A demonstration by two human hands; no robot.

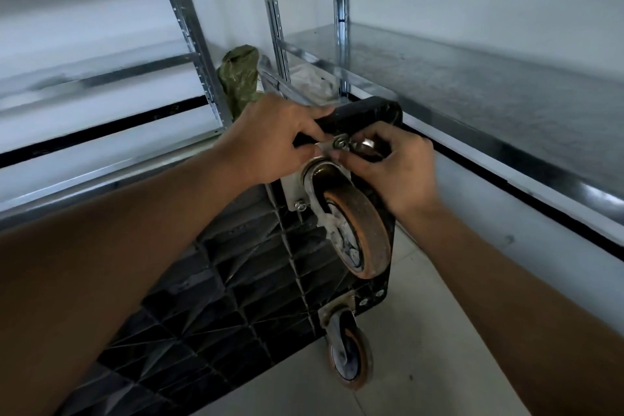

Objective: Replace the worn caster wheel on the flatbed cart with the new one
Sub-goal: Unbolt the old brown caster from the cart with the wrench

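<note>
The black flatbed cart (236, 287) stands tipped on its side, ribbed underside facing me. A worn caster wheel (358, 230) with an orange tread sits near its top corner on a metal mounting plate (293, 191). My left hand (273, 142) grips the cart's top edge, fingers pinched at the plate's upper corner. My right hand (395, 169) is closed around a shiny metal tool (366, 145), mostly hidden, held at the upper bolt and nut (339, 142). Another bolt (300, 205) shows at the plate's lower corner. A second caster (351, 358) hangs at the cart's lower corner.
Galvanised metal shelving surrounds the cart: a wide shelf (472, 84) to the right and uprights (270, 10) behind. A green bag (239, 78) is wedged between the uprights behind the cart. Pale floor tiles (422, 348) lie below right.
</note>
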